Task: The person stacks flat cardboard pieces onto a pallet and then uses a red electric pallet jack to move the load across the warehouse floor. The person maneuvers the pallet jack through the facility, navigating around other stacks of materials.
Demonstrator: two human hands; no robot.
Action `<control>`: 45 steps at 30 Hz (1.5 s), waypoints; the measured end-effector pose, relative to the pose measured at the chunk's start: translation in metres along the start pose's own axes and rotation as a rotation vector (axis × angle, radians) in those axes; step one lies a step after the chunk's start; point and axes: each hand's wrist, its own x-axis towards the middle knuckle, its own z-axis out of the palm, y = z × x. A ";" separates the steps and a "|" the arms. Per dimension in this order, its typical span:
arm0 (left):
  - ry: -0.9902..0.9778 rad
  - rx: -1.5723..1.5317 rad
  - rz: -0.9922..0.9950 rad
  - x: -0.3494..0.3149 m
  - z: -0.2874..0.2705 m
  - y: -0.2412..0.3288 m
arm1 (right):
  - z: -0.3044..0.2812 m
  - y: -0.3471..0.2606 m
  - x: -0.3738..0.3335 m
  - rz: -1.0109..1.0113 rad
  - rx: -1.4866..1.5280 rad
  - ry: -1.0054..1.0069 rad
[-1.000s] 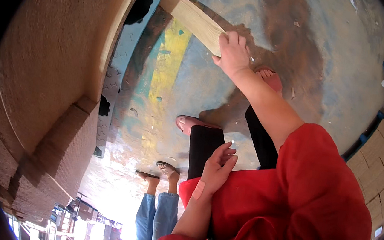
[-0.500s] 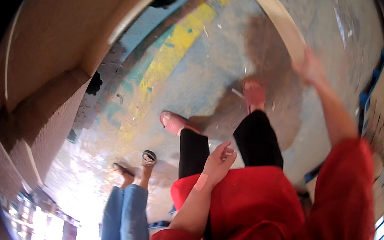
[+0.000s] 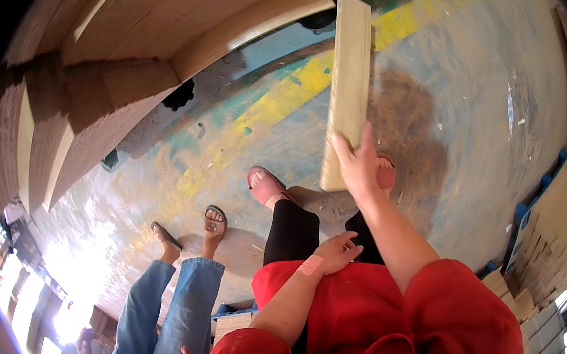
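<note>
Right hand [image 3: 360, 169] closed on near end of pale wooden board [image 3: 351, 74], thumb across top face, other fingers partly hidden. Board over painted floor [image 3: 477, 79], long side pointing away, crossing yellow stripe [image 3: 287, 99]. Left hand [image 3: 336, 253] half open, loosely curled, nothing in it, by red clothing [image 3: 353, 306]. Stacked wood [image 3: 551, 230] at right; co-worker's jeans [image 3: 183, 297] lower left.
</note>
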 end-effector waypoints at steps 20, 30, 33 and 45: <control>0.210 -0.216 0.302 -0.046 -0.060 -0.011 | 0.279 -0.072 0.141 0.378 0.676 -0.211; 0.165 -0.438 0.266 -0.050 -0.073 -0.019 | 0.210 -0.126 0.078 0.191 -0.051 -0.429; 0.306 -0.698 0.291 -0.037 -0.060 -0.031 | 0.168 -0.204 0.021 0.009 0.054 -0.492; 0.766 -1.345 0.611 -0.215 -0.212 0.023 | 0.231 -0.370 -0.054 0.040 0.147 -0.621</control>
